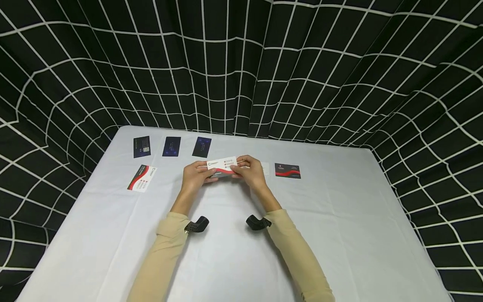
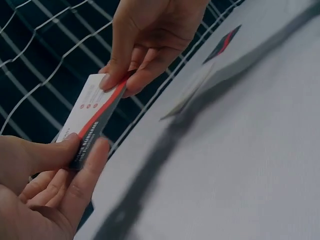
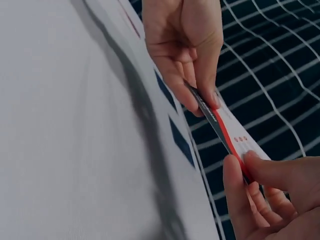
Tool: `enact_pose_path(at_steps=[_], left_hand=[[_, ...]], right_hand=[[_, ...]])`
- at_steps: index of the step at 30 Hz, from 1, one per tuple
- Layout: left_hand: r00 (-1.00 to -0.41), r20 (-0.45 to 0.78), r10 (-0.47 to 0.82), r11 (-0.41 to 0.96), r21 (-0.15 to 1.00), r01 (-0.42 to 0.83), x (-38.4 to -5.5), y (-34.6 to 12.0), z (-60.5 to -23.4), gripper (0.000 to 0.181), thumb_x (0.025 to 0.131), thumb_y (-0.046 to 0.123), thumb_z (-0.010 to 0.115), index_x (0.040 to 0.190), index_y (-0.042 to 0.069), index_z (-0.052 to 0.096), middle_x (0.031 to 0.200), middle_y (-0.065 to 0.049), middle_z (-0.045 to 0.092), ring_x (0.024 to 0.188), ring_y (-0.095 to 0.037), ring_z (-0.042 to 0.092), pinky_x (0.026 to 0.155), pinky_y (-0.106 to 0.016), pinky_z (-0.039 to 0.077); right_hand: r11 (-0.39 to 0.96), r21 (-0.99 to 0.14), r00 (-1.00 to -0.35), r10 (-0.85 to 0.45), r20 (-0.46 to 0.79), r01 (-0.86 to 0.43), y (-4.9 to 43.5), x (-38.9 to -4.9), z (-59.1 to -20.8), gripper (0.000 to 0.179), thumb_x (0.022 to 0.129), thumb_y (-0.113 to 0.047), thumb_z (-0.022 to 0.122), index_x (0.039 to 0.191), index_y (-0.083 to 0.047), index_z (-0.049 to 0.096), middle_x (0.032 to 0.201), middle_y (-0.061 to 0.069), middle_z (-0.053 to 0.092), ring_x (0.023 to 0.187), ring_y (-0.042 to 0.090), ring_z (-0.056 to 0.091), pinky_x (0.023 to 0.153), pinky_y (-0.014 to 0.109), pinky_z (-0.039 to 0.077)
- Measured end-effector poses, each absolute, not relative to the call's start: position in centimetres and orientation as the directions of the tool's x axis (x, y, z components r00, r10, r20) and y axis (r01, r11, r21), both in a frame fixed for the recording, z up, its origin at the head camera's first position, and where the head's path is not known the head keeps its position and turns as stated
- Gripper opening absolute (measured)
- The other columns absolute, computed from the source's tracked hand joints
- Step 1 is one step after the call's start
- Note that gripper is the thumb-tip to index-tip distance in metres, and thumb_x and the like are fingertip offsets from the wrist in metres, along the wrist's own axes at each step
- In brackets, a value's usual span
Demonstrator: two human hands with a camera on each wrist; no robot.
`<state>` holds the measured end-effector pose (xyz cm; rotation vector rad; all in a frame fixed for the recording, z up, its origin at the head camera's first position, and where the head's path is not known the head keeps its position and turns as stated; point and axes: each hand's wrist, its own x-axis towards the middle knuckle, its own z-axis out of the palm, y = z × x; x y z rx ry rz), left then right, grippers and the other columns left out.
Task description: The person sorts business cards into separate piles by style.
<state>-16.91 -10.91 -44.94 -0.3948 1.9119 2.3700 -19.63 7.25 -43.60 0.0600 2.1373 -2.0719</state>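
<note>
Both hands hold one business card [image 1: 222,163] by its two short ends, above the middle of the table. It is white with a red wave and a dark band along the lower edge. My left hand [image 1: 195,176] pinches the left end, thumb on the printed face and fingers behind. At the other end, my right hand [image 1: 252,171] pinches it the same way. In the left wrist view the card [image 2: 95,110] is tilted, its printed side up. Behind the right hand, a pale card [image 1: 266,168] lies partly hidden on the table.
Three dark cards stand in a row at the back left, among them a dark blue card [image 1: 171,146]. Below them lies a white, red and black card [image 1: 142,178]. A black card with a red wave [image 1: 288,170] is at right. A grid-patterned curtain [image 1: 234,63] surrounds the white table [image 1: 339,218].
</note>
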Motion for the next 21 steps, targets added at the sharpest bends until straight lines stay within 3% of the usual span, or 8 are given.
enact_pose_path(at_steps=[9,21], left_hand=[[-0.964,-0.263,-0.046,-0.163,0.954,-0.253,-18.8,-5.1,-44.4,0.033,0.084,-0.014,0.066,0.116,-0.017,0.059,0.109,-0.033,0.065,0.095,-0.036,0.070,0.071,-0.032,0.058],[-0.986,-0.169,0.008,0.004,0.986,-0.169,-19.6,1.5,-45.6,0.020,0.083,-0.012,0.068,0.103,-0.013,0.067,0.093,-0.027,0.071,0.070,-0.034,0.072,0.060,-0.031,0.058]], right_hand=[[-0.022,-0.986,-0.986,0.025,-0.165,0.164,13.5,-19.6,-43.8,0.032,0.085,0.013,0.067,0.114,0.015,0.054,0.079,0.005,0.060,0.058,0.008,0.064,0.060,0.024,0.057],[0.105,-0.981,-0.978,0.149,-0.147,0.164,20.7,-18.5,-44.4,0.035,0.085,0.009,0.069,0.118,0.013,0.058,0.077,0.002,0.066,0.063,0.010,0.067,0.064,0.025,0.057]])
